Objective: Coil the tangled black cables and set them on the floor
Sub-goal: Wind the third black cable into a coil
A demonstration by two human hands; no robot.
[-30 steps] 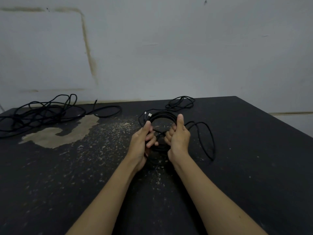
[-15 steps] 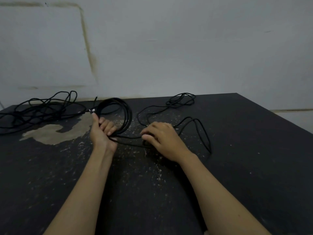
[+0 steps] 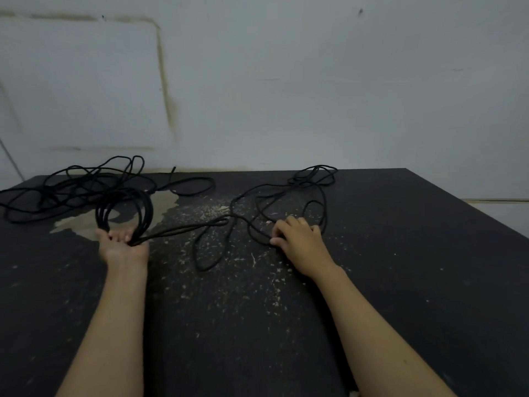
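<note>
Currently the left hand [image 3: 123, 247] grips a coil [image 3: 126, 210] of black cable upright on the dark floor [image 3: 400, 282]. The right hand [image 3: 300, 239], fingers curled, pinches the loose cable [image 3: 257, 202] trailing rightward; a tangled pile [image 3: 71, 184] lies far left.

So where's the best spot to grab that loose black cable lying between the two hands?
Probably the long loop of the loose black cable nearest the person, pinched from above: it lies flat on the dark speckled floor, clear of the other strands, between left hand and right hand.
</note>
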